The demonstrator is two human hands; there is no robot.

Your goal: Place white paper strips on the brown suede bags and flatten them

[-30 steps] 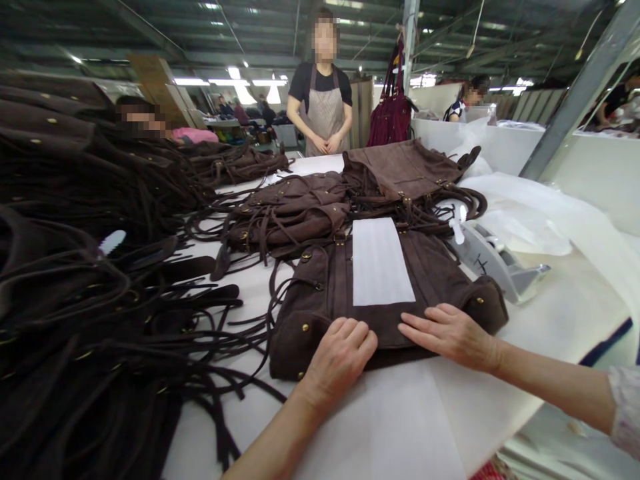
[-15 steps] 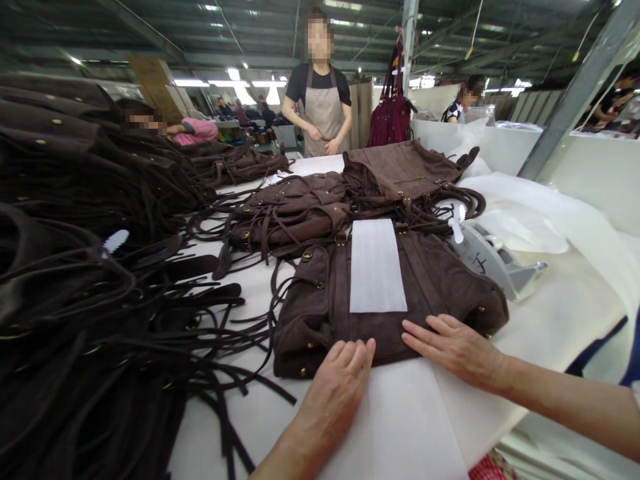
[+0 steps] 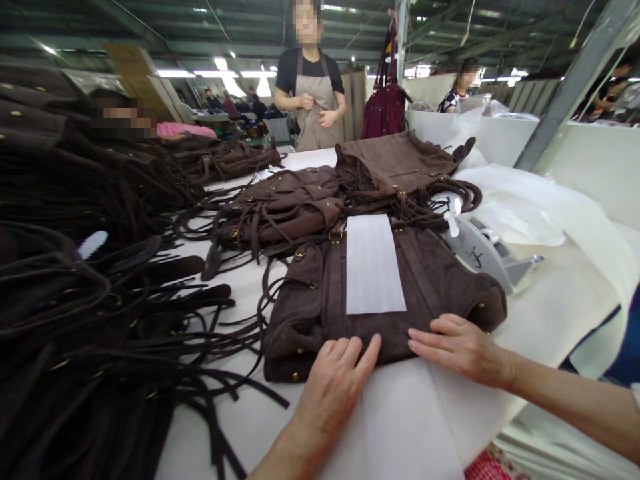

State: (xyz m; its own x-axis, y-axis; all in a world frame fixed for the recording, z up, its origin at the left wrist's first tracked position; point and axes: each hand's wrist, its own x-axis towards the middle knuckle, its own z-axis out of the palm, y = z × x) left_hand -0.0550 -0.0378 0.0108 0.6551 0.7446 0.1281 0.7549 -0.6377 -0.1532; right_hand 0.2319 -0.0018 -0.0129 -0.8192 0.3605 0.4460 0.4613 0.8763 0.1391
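Observation:
A dark brown handbag (image 3: 305, 320) lies flat on the white table (image 3: 240, 427) before me, brass studs at its lower corners. A white foam sheet (image 3: 376, 267) rests on the middle of its front. My left hand (image 3: 337, 380) lies on the bag's near edge with fingers extended. Further right, my right hand (image 3: 463, 347) touches the same edge, its fingers stretched out flat. Both palms face down and neither hand grips anything. Under the bag, a long white sheet (image 3: 410, 427) runs toward me.
Piled brown bags (image 3: 60, 220) with loose straps fill the left side. More brown bags (image 3: 400, 160) lie behind. A grey tape dispenser (image 3: 487, 253) stands at the right, beside translucent wrapping (image 3: 530, 213). A person in an apron (image 3: 310, 93) stands across the table.
The view has shifted slightly. My left index finger has spread away from the other fingers. My right hand stays at the bag's edge. The person opposite has raised their hands.

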